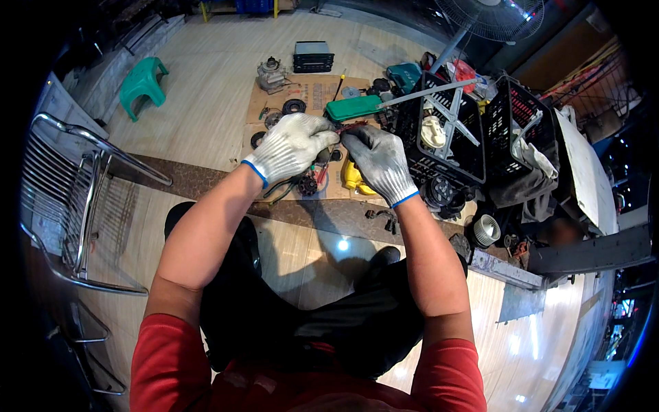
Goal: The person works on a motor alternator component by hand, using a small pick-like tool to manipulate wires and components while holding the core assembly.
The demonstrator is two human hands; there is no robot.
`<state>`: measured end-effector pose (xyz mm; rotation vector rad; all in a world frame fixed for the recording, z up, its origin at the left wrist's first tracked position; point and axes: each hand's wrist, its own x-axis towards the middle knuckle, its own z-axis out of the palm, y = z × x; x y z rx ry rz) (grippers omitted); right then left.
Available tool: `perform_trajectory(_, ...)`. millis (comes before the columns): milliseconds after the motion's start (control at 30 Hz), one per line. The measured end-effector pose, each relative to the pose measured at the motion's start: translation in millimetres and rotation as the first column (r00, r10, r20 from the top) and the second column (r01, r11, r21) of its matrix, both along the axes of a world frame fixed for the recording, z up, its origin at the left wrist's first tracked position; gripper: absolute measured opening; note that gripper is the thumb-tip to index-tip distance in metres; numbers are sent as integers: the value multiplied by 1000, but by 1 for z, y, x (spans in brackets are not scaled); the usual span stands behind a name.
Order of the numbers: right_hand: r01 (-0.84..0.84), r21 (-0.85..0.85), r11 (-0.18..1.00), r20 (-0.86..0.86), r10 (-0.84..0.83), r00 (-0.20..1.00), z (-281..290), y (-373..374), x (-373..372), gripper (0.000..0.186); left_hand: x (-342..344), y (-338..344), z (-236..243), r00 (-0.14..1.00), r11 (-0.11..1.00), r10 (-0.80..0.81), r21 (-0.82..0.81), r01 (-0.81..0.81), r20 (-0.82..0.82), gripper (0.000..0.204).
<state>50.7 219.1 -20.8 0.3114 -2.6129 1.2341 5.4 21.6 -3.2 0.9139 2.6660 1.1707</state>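
Two gloved hands close over one small reddish piece

In the head view, the person's left hand [298, 141] and right hand [376, 156] are nearly together, fingers curled inward, above cardboard [314, 94] on the floor [206, 69]. The small reddish piece [353, 126] shows at the fingertips, near the right hand; its kind is too small to tell, and which hand grips it cannot be told. The step in hand seems to be fine fingertip work on this piece; the next move probably calls for one hand steadying it while the other works.

Counted around them: one green case [353, 108] just beyond the hands, one yellow object [353, 178] beside the right hand, one black box-shaped unit [314, 60] and one bulky metal part [272, 74] toward the far side. Two black crates [475, 156] stand to the right, with one pale slatted wheel [487, 231] nearer the person. One green stool [143, 82] and at least one metal chair [88, 199] are at the left, one fan [487, 14] at the upper right. Smaller dark parts overlap too much to count.
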Motion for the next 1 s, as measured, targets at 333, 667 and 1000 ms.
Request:
perform_trajectory(333, 84, -113, 990, 60, -77, 995, -10, -17, -1, 27, 6, 17, -19, 888, 941, 147, -215, -261, -436, 26)
perform_trajectory(667, 30, -632, 775, 380, 276, 883, 5, 13, 5, 37, -15, -2, -14, 941, 981, 141, -87, -176, -307, 30)
perform_trajectory(1000, 199, 412, 889, -381, -30, 924, 8, 17, 10, 62, -14, -8, 13, 985, 997, 45, -68, -34, 169, 43)
